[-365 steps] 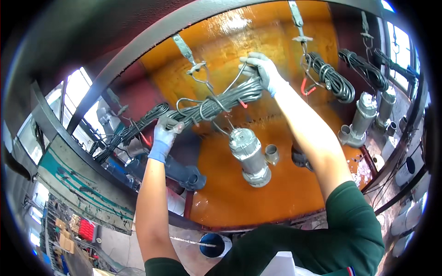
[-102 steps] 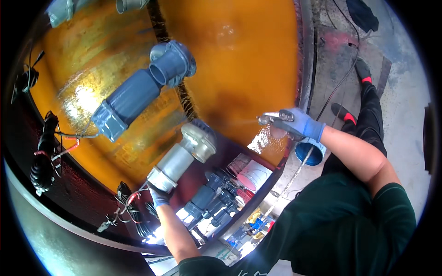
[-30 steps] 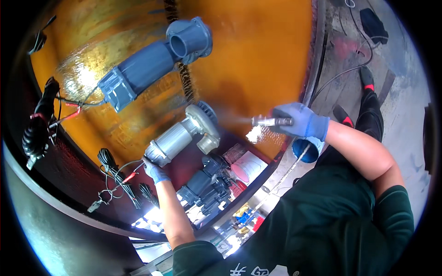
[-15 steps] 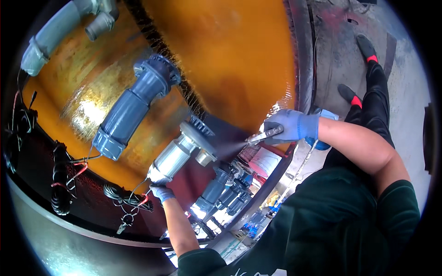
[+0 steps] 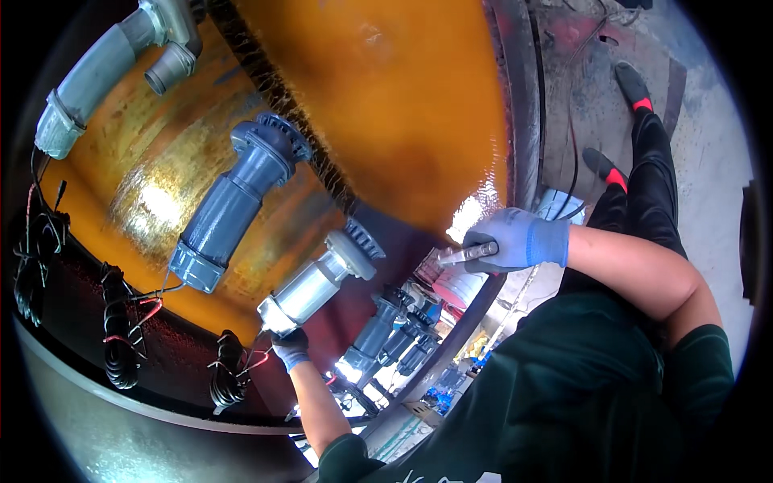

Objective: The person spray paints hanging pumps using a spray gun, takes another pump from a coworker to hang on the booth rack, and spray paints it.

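My gloved left hand [image 5: 291, 346] is closed at the lower end of a silver-grey motor pump [image 5: 310, 294], which lies slanted with its toothed end up and to the right. Part of its fingers is hidden by the pump. In my gloved right hand [image 5: 519, 240] is a metal spray gun [image 5: 467, 254], its nozzle pointing left toward the pump with a gap between them. No mist shows at the nozzle. Left of this pump is a similar one in glossy blue-grey [image 5: 229, 201]. A coiled black cable [image 5: 228, 374] hangs below my pump.
An orange-stained curved wall [image 5: 403, 97] rises behind the pumps. Another grey-green pump [image 5: 97, 72] is at the upper left, and several dark pumps [image 5: 370, 334] are at the right. A pinkish-white bucket [image 5: 463, 286] stands behind the gun. A black hose [image 5: 574, 153] trails over the floor.
The mist from the spray gun is gone, and the gun has moved slightly right and down. The silver-grey pump has turned, so its side outlet no longer shows. The coiled cable below swung round.
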A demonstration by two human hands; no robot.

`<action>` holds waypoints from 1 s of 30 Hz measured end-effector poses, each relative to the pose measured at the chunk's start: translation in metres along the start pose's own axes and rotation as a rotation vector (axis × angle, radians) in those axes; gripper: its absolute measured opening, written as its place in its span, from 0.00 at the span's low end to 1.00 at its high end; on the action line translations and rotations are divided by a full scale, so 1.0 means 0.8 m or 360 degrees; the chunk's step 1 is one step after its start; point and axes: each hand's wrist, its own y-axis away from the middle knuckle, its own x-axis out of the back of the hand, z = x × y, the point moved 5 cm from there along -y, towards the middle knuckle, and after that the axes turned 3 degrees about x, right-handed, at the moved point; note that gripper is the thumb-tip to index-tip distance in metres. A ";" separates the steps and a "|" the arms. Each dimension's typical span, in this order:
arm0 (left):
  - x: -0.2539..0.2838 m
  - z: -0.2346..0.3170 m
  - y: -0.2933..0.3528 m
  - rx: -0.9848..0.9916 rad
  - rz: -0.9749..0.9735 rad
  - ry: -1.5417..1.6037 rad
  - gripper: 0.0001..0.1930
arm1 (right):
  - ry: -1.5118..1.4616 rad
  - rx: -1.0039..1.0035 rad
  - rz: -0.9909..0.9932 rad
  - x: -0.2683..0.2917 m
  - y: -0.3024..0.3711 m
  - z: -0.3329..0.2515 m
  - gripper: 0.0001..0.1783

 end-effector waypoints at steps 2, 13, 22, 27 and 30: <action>0.016 0.020 -0.008 0.0010 -0.0293 -0.0049 0.28 | 0.0033 -0.0038 0.0098 0.004 0.002 0.001 0.16; -0.125 -0.024 0.050 0.0341 0.0031 0.1744 0.27 | -0.0257 -0.0147 0.0278 -0.014 -0.023 0.019 0.22; -0.178 -0.013 0.130 0.2052 0.0528 0.3822 0.14 | -0.0303 -0.0141 0.0271 -0.020 -0.049 0.042 0.27; -0.131 -0.017 0.123 0.2146 0.0653 0.3711 0.25 | -0.0251 -0.0120 0.0027 -0.022 -0.065 0.055 0.19; -0.098 -0.015 0.096 0.1901 0.0151 0.3639 0.27 | -0.0134 -0.0151 -0.0056 -0.026 -0.081 0.047 0.20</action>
